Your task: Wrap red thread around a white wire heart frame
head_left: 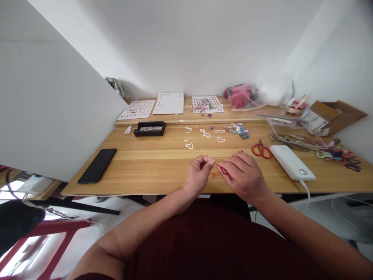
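Observation:
My left hand [198,173] is closed in a pinch on a thin thread [201,149], whose pale end sticks out past the fingertips. Close beside it, my right hand [246,175] is closed round a small red curved piece [223,170], mostly hidden by the fingers. A bit of orange thread [215,175] hangs between the two hands. Beyond them lie several white curved cut-out outlines [189,146]. Red-handled scissors [261,149] rest to the right of my right hand.
Small coloured rings [240,130] lie in a pile behind my hands. A black tray [149,129] of small bits, a phone [97,165], a white power bank [292,162] and a cardboard box [332,116] stand around. Printed sheets [169,103] lie on the raised back ledge.

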The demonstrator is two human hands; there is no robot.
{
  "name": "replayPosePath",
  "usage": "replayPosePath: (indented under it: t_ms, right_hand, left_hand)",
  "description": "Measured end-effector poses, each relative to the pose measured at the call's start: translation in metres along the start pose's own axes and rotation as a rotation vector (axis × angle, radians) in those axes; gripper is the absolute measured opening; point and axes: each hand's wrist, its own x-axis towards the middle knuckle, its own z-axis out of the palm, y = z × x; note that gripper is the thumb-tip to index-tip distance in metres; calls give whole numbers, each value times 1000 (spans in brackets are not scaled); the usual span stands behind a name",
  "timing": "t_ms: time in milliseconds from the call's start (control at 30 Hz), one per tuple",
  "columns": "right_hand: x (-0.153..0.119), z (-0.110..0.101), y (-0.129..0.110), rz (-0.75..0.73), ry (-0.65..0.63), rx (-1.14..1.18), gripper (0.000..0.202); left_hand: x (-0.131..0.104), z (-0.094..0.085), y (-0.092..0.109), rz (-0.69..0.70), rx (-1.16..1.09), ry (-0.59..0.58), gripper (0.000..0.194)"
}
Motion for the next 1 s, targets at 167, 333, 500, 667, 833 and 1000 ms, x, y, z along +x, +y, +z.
replayPosePath:
  t_ms: [167,333,500,667,833,1000]
  right_hand:
    - [7,-3,-11,238,72,256,13]
    - [12,-7,-16,825,-170,784,33]
    - [15,-6,-13,1117,-204,1325,35]
    - [14,-8,-12,1236,-234,1409,32]
    - [14,-8,-12,1209,-174,1322,33]
    - [13,-8,-12,1142,-191,1266,38]
  left_hand:
    - [-2,-1,1,50,22,-21,30]
    - [-2,-3,3,71,27,-56,27]
    - [-2,-3,7,7,-5,-116,32]
    - [-2,-5,8,-104,-64,-154,38]
    - [-3,-6,13,-132,-104,-175,38]
    - [-4,-5,14,-113,-52,-160,37]
